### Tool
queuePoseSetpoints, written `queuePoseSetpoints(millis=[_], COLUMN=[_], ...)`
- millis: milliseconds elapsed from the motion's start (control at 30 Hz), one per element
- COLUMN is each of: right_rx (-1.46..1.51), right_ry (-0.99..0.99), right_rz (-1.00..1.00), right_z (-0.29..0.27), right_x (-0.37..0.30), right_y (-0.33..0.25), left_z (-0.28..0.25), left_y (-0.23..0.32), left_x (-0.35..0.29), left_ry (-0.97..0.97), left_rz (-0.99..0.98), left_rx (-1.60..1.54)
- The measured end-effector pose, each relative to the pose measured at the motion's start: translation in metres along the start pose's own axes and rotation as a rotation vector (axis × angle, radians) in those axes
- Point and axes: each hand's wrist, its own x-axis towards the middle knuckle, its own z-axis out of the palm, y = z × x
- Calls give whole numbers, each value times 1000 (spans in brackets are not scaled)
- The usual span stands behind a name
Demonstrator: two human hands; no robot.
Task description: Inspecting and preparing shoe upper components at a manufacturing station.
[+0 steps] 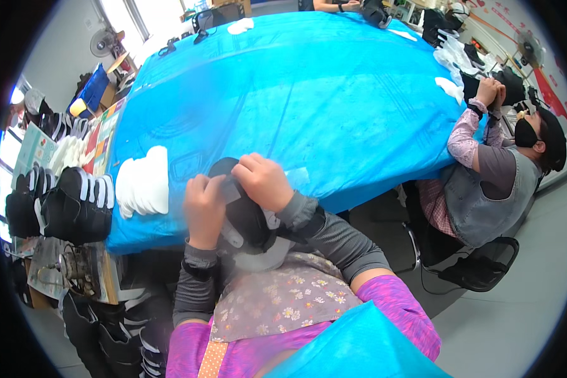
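At the lower centre of the frame, the left hand and the right hand are holding a black shoe between them, close to the wearer's body and just in front of the near edge of the blue-covered tabletop. Both hands are keeping their fingers curled and are pinching the upper part of the shoe from either side; blur is hiding the exact fingertip contact. A small grey patch is showing between the fingers, its nature unclear. A curved white piece is lying below the shoe, above the floral apron; whether it belongs to the shoe cannot be told. Grey striped sleeves are covering the forearms.

Left of the hands, a row of overlapping white insoles is resting on the tabletop. Farther left, black shoes with white soles are standing side by side, and more dark footwear is filling the lower left. A fan is standing in the upper left.

At the right, a seated co-worker in a dark cap and mask is raising both hands near the tabletop's edge. At the upper edge, another person's forearm is reaching in beside a dark shoe.
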Motion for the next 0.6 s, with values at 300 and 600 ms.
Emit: queuePoseSetpoints(millis=[300, 600], right_rx=[19, 13], right_ry=[52, 66], right_rz=[124, 168], right_z=[-8, -15], right_x=[-15, -23], right_y=[-4, -3], left_z=[-9, -4], left_y=[3, -3], left_x=[-15, -19], left_ry=[100, 157], left_rz=[-39, 14], left_rx=[-36, -117])
